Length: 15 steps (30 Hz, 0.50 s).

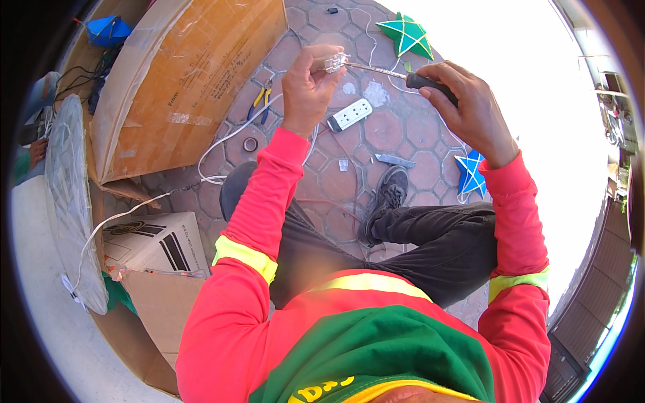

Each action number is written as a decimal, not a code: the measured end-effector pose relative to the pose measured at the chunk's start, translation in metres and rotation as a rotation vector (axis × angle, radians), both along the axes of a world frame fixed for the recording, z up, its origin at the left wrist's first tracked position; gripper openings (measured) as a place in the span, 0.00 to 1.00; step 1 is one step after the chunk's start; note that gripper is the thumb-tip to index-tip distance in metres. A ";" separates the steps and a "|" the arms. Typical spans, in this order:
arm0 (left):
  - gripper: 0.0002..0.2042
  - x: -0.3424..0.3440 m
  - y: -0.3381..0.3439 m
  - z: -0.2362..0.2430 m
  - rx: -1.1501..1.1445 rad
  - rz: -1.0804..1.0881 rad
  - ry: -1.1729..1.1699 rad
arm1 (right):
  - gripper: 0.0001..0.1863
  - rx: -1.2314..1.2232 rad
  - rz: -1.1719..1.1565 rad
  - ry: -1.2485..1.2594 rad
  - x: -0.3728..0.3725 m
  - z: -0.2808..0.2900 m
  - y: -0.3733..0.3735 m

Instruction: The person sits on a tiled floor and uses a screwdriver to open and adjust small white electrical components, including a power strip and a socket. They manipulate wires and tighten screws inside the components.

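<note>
My left hand (pixel 308 87) pinches a small whitish, see-through connector block (pixel 335 62) between thumb and fingers. Wrapped round the dark handle of a screwdriver (pixel 376 68) is my right hand (pixel 469 101). The screwdriver's metal shaft points left, its tip at the connector block; whether it sits in a screw is too small to tell. A white cord (pixel 232 138) runs behind my left wrist. Below the hands, a white power strip (pixel 351 115) lies on the paving, with yellow-and-blue pliers (pixel 261 102) left of it.
A roll of dark tape (pixel 250 144), a utility knife (pixel 395 160) and a small clear piece (pixel 343 164) lie on the pavers. Green (pixel 406 36) and blue (pixel 471 174) star lanterns sit at the right. Large cardboard boxes (pixel 195 80) stand left; another person's hand (pixel 37 152) shows beyond.
</note>
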State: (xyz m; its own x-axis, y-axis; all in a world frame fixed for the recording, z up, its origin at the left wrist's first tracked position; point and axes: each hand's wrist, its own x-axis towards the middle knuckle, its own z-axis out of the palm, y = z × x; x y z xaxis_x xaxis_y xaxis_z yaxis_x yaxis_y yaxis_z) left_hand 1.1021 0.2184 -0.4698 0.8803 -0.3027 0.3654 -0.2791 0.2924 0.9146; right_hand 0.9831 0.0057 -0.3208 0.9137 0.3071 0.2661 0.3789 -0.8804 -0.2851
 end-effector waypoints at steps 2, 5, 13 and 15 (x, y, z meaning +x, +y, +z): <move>0.16 0.000 0.000 0.000 -0.002 0.000 0.000 | 0.10 -0.024 0.021 -0.053 -0.001 0.001 0.000; 0.16 -0.001 0.000 0.000 0.000 -0.005 -0.020 | 0.10 -0.102 0.007 -0.027 -0.003 0.003 -0.001; 0.17 -0.002 0.003 -0.001 0.096 -0.044 -0.046 | 0.07 0.003 0.011 -0.025 -0.001 0.001 -0.001; 0.16 -0.002 0.001 -0.002 0.022 -0.026 -0.021 | 0.10 -0.040 -0.007 0.010 -0.002 0.003 -0.002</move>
State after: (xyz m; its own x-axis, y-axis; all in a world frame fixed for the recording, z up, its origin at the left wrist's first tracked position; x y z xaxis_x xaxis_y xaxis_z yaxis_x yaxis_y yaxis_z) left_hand 1.1002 0.2191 -0.4714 0.8642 -0.3333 0.3770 -0.2912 0.2799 0.9148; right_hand 0.9814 0.0035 -0.3178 0.9185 0.3109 0.2442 0.3698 -0.8940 -0.2530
